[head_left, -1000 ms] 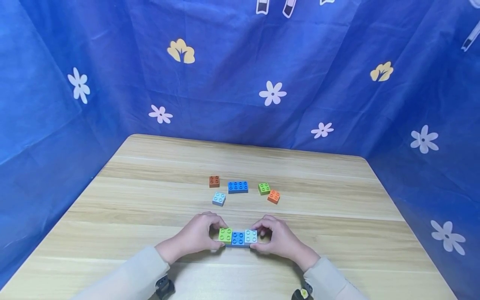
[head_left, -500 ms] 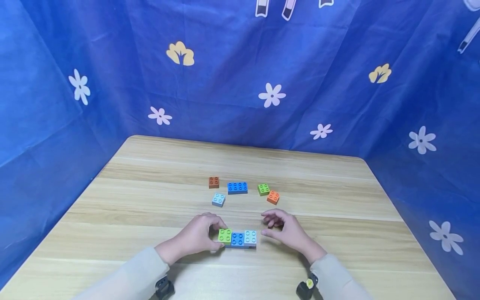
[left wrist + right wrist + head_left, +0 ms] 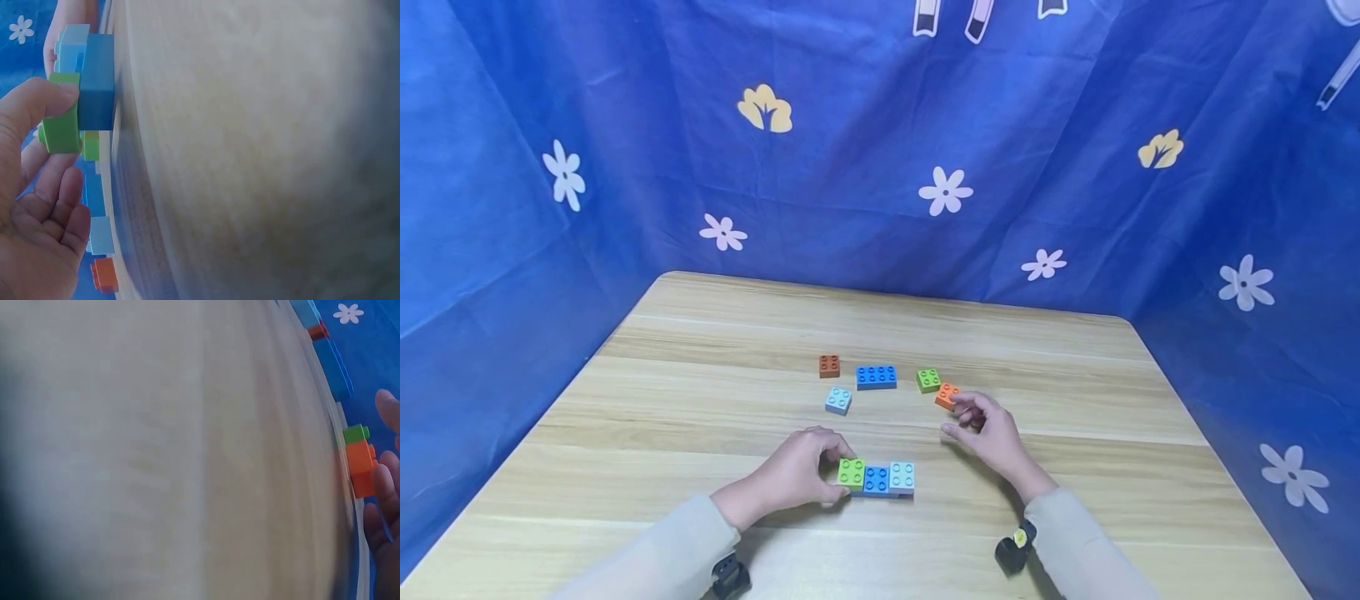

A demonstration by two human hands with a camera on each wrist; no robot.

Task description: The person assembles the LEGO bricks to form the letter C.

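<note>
My left hand (image 3: 797, 473) pinches the left end of a small assembly near the front of the table, its thumb on the lime green toy brick (image 3: 61, 115). That brick sits on the left end of a blue brick (image 3: 876, 481). A pale blue brick (image 3: 902, 476) sits on the other end and juts past it. My right hand (image 3: 995, 437) is at an orange brick (image 3: 947, 395) farther back. Its index fingertip overlaps the orange brick's near right side, while the thumb stays apart with a gap between them.
Behind the assembly lie a brown-red brick (image 3: 829, 366), a long blue brick (image 3: 876, 377) and a light blue brick (image 3: 838, 401). A green brick (image 3: 928, 381) lies against the orange one. A blue flowered cloth (image 3: 850, 167) surrounds the wooden table (image 3: 722, 333).
My right hand has let go of the assembly's right end and moved right and back to the orange brick. The left hand keeps its hold in the same place.
</note>
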